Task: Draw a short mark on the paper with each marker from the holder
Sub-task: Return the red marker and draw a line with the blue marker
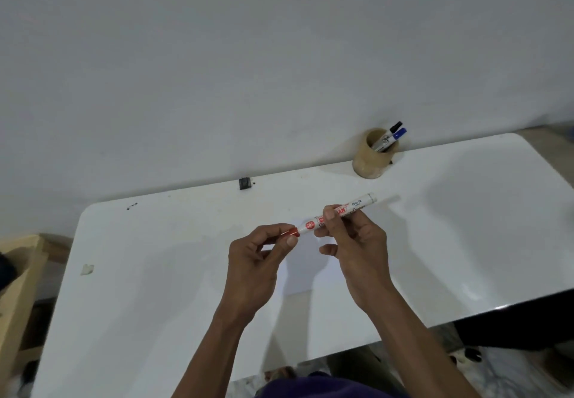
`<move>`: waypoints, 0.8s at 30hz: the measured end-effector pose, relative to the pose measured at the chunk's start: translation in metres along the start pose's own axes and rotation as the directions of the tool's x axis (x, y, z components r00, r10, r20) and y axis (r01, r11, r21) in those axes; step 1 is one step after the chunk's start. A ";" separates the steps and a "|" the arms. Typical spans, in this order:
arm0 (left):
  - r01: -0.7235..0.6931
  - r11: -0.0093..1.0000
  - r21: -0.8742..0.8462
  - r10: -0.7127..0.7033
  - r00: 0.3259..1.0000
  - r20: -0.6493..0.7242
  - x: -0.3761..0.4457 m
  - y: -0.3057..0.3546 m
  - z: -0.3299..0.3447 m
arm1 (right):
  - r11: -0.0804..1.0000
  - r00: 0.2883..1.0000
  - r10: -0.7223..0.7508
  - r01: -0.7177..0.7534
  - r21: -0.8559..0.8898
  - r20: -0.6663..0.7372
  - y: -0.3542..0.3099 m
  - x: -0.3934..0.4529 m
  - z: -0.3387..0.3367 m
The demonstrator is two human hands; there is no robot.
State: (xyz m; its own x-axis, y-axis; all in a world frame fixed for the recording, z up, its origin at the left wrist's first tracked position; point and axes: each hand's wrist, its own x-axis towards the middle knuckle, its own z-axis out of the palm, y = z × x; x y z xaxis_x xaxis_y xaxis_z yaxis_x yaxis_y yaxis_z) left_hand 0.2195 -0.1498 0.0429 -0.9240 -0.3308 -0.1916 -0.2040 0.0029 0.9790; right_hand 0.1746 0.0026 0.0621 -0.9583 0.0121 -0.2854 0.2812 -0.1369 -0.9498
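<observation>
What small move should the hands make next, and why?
Probably pull the red cap off. The left hand pinches the cap, the right hand holds the marker barrel above the paper, and the cap looks seated, so no mark can be drawn yet.

wall point(217, 56): plain pale grey-white, seen behind the table | table point(466, 242): glossy white top with rounded corners, set against the wall, soft glare and shadows cast on it | furniture: light wooden piece point(18, 273) seen at the left edge | floor point(512, 376): mottled, marble-like, seen below the table's near edge
</observation>
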 end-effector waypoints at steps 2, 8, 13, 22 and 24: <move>0.001 1.000 0.010 -0.001 1.000 0.003 0.006 0.005 0.014 | 1.000 1.000 -0.001 0.001 0.023 -0.005 -0.003 0.006 -0.009; 0.003 0.999 0.051 -0.003 1.000 0.005 0.034 0.017 0.057 | 0.997 1.000 0.021 -0.022 0.079 0.011 -0.014 0.039 -0.042; 0.001 0.996 0.091 -0.008 0.997 0.074 0.062 0.031 0.078 | 0.979 0.998 0.057 -0.059 0.195 0.014 -0.044 0.092 -0.083; -0.090 0.980 0.176 0.070 0.991 0.115 0.110 0.066 0.142 | 0.737 0.903 -0.085 0.341 -0.583 0.421 -0.059 0.163 -0.131; -0.113 0.972 0.204 0.093 0.990 0.107 0.120 0.072 0.157 | 0.697 0.893 -0.124 0.388 -0.602 0.432 -0.056 0.171 -0.135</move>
State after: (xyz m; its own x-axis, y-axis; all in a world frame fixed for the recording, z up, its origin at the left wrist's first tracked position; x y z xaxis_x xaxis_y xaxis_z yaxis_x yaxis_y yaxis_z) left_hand 0.0433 -0.0411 0.0796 -0.9683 -0.2259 -0.1062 -0.1595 0.2327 0.9594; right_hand 0.0017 0.1461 0.0491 -0.9126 -0.4005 -0.0823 -0.1454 0.5060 -0.8502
